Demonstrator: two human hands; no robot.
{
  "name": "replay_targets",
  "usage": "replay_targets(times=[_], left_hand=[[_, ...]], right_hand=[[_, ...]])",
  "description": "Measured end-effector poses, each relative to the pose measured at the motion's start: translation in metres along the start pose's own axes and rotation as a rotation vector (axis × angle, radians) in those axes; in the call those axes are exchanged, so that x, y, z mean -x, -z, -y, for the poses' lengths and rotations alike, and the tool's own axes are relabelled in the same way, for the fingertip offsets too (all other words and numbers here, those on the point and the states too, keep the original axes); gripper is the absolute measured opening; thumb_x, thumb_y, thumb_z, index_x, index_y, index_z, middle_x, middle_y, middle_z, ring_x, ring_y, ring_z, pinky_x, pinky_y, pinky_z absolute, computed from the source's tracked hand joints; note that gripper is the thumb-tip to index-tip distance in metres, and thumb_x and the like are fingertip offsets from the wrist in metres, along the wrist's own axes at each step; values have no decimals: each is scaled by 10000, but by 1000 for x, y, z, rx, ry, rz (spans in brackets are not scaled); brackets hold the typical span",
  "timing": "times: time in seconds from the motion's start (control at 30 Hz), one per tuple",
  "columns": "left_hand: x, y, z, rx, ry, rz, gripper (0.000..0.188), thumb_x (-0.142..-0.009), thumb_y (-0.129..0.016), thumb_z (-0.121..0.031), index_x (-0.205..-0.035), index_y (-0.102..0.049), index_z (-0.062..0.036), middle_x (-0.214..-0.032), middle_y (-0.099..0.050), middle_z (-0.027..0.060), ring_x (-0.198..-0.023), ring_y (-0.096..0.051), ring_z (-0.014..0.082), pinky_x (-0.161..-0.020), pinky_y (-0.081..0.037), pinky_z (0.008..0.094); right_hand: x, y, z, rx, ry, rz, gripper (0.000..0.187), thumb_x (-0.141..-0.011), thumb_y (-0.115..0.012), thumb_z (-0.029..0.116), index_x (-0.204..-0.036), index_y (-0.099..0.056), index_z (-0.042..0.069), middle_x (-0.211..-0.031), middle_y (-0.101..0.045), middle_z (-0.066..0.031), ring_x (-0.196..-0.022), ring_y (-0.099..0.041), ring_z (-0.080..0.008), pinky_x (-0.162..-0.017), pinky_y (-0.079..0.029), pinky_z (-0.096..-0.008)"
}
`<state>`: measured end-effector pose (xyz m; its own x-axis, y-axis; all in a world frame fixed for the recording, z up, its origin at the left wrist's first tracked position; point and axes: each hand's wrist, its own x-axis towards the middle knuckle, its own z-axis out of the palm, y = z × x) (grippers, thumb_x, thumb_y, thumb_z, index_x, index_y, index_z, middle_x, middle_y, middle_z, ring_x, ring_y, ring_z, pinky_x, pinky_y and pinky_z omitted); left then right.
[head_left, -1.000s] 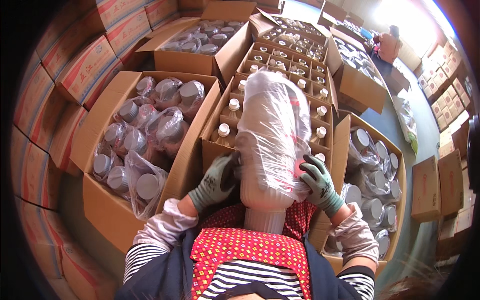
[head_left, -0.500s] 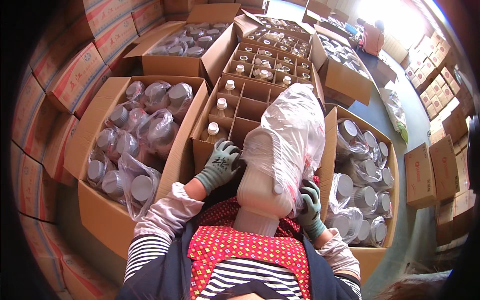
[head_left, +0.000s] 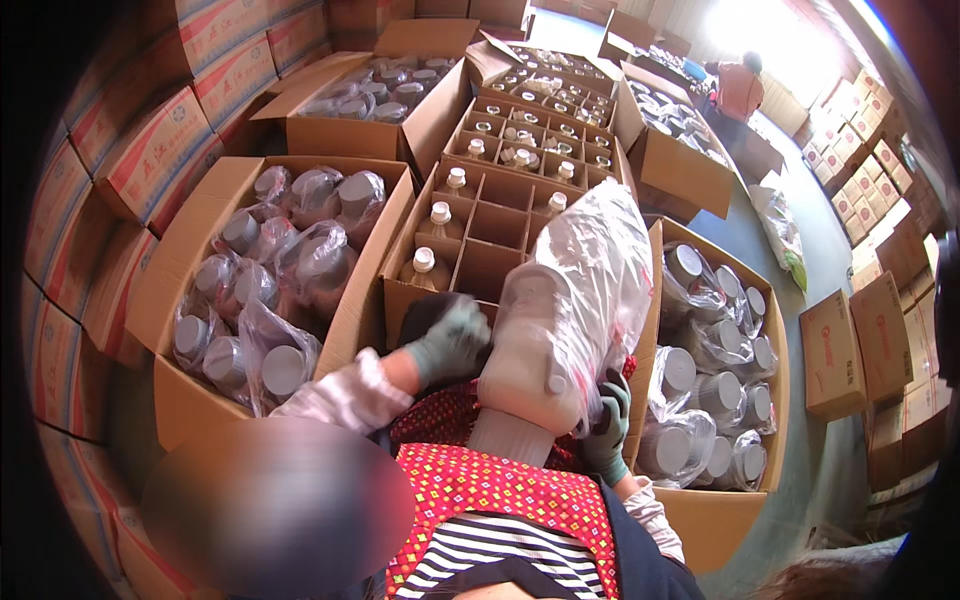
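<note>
Close in, both gloved hands grip a plastic-wrapped bottle (head_left: 560, 320), tilted over the apron: the left hand (head_left: 452, 340) on its side, the right hand (head_left: 608, 425) under its base; beyond lies a divided carton (head_left: 490, 225) with capped bottles (head_left: 425, 265)

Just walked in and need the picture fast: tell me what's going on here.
A person in grey-green gloves holds a large bottle wrapped in a clear plastic bag, tilted over an open cardboard box with dividers. The left hand grips the bottle's side; the right hand supports it from below, near its base. A few small capped bottles already stand in the divider cells, while most cells are empty. Boxes of bagged bottles sit on either side. Another person works farther back.
</note>
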<state>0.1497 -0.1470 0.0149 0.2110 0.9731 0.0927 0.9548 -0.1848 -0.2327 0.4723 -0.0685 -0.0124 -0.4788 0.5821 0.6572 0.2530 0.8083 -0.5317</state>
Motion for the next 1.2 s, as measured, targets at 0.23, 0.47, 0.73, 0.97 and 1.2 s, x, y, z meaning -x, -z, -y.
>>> replay_targets(times=[0.23, 0.47, 0.73, 0.97, 1.2], left_hand=[[95, 48, -22, 955, -66, -420, 188, -803, -776, -138, -948, -723, -31, -981, -709, 161, -949, -667, 388, -898, -532, 465], [110, 120, 15, 1526, 48, -495, 175, -964, -657, -88, -1100, -696, 15, -953, -714, 127, -929, -691, 209, -864, -539, 357], [159, 240, 103, 102, 180, -999, 247, -989, -691, -66, -1224, -650, -1, -1147, -663, 142, -996, -696, 253, -860, -551, 355], [230, 282, 141, 488, 275, -1043, 241, -1042, -566, -151, -1168, -689, 13, -905, -749, 145, -792, -720, 225, -775, -558, 350], [298, 236, 144, 963, 807, -982, 271, -1067, -488, -175, -1170, -653, 14, -749, -705, 127, -644, -675, 191, -652, -531, 332]], right_hand=[[-23, 2, 1, 120, 174, 105, 438, -712, -849, 237, -1028, -647, 12, -1132, -601, -193, -1201, -574, -438, -1030, -478, -518], [-136, -11, 12, -299, -194, 202, 467, -762, -799, 81, -1187, -632, -19, -1086, -659, -148, -1010, -651, -239, -927, -520, -342], [-316, -68, 98, -668, -263, 565, 440, -794, -664, -15, -1233, -660, -25, -1022, -724, -36, -877, -676, -120, -785, -568, -285], [-318, -189, 213, -992, -336, 689, 317, -858, -650, -5, -1174, -650, -26, -953, -706, -46, -780, -674, -129, -690, -561, -282], [-251, -290, 239, -774, -78, 778, 522, -810, -769, 21, -1309, -626, -32, -1105, -747, -124, -1023, -698, -211, -933, -553, -359]])
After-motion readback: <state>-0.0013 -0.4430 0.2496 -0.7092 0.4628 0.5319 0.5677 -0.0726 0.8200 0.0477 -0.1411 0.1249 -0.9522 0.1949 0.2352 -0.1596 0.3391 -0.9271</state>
